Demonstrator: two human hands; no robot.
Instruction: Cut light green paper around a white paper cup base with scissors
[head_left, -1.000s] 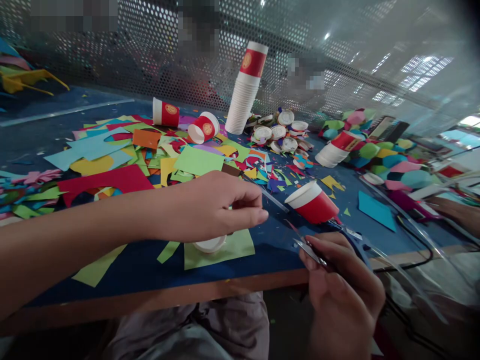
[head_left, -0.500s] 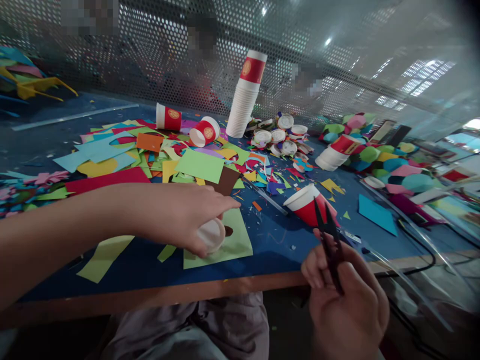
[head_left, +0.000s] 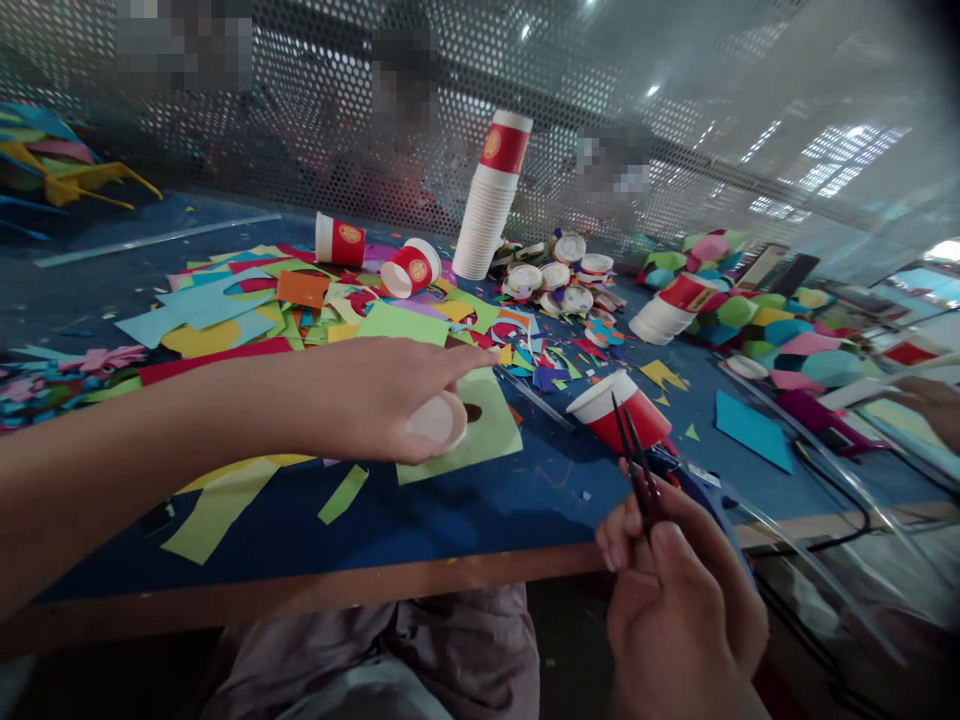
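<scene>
My left hand [head_left: 375,395] is closed on a shallow white paper disc [head_left: 437,424] with a raised rim, like a cup's bottom. Beneath it lies a light green paper sheet [head_left: 491,425] with a dark brown oval [head_left: 473,412] beside the disc. My right hand [head_left: 679,580] grips black tweezers [head_left: 637,470], tips apart and pointing up, at the table's front edge. Just beyond the tweezers, a red and white paper cup [head_left: 622,408] lies on its side. Whether the disc touches the green sheet is hard to tell.
A tall stack of paper cups [head_left: 491,200] stands behind a heap of coloured paper [head_left: 217,300]. Several cut cup bottoms [head_left: 555,275] are piled beside it. A blue paper piece [head_left: 752,430] and glue sticks [head_left: 847,485] lie right. Another person's hand [head_left: 926,405] shows at far right.
My left hand has moved forward and right with the disc, and the green sheet has shifted the same way. The tweezers have turned and shifted slightly left. Another person's hand has appeared at right.
</scene>
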